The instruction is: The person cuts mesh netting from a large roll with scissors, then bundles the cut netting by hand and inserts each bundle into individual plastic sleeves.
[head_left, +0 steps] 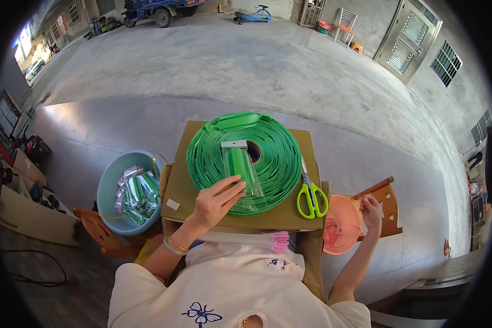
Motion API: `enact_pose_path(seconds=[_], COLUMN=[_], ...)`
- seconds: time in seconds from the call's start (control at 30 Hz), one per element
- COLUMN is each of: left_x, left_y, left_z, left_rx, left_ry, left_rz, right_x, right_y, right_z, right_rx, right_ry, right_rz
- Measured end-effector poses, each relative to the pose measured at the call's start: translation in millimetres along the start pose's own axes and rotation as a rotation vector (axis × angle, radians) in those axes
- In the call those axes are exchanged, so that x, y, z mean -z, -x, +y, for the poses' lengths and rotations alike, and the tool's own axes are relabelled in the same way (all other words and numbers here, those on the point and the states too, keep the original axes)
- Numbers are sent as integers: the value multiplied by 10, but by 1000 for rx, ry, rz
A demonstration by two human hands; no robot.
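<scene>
A large flat roll of green plastic strip lies on a cardboard box. On top of the roll rests a clear plastic packet with a silvery top and a folded green piece inside. My left hand has its fingers closed on the packet's lower left side; the thumb is partly hidden. My right hand is raised at the right rim of a pink bowl, fingers curled together. Whatever they hold is too small to make out. Scissors with lime-green handles lie on the box, right of the roll.
At the left, a light-blue basin holds several filled packets. A bundle of pale strips with pink ends lies across my lap. Wooden chairs stand under the bowl and beside the basin. Concrete floor stretches ahead.
</scene>
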State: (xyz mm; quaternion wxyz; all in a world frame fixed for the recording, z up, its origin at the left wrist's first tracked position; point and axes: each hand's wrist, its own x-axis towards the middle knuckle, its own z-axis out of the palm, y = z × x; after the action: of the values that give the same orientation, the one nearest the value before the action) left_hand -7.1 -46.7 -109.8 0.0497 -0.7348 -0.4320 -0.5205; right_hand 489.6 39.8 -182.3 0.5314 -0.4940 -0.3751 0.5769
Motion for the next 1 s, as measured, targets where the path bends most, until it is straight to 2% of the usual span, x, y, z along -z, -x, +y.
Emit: enact_pose_path(seconds=[0.03,0.1,0.17,0.27,0.3,0.37,0.43,0.5,0.63,0.7,0.77,0.8,0.83,0.87,0.93,1.0], left_x=[-4,19,-7,9,-1,-40,-32,-23,-23,-33,-10,-7,-15,-6,-6,-12], left_y=[5,17,-1,17,19,7,13,6,-14,-7,6,-4,-39,-66,-50,-30], left_z=[-2,6,3,-6,-4,1,7,0,22,27,35,54,58,51,74,105], left_rx=[-4,0,-8,-40,-51,-62,-54,-49,-50,-48,-49,-49,-53,-47,-20,-10], left_ry=[-3,-2,-8,-8,-2,6,-2,4,17,14,5,1,-6,-18,-41,-26], left_rz=[0,-36,-32,-42,-46,-33,-21,-33,-36,-30,-41,-43,-44,-39,-39,-53], right_x=[137,409,1018,1064,867,354,-125,-451,-278,171,251,428,653,719,656,343], right_y=[-72,-55,-83,-137,-94,-57,43,217,268,-25,-238,-275,-285,-237,-223,-178], right_z=[361,1133,2166,2097,1746,689,-128,-605,-571,108,983,1395,1727,1916,1730,1112], right_rx=[-68,-319,214,434,440,98,28,135,182,149,-248,-241,51,253,442,308], right_ry=[-188,579,1931,1660,1508,1243,876,583,-21,-361,-70,415,1117,1423,1539,1434], right_rz=[-6,119,145,383,534,351,255,144,-94,-234,-18,22,54,110,220,244])
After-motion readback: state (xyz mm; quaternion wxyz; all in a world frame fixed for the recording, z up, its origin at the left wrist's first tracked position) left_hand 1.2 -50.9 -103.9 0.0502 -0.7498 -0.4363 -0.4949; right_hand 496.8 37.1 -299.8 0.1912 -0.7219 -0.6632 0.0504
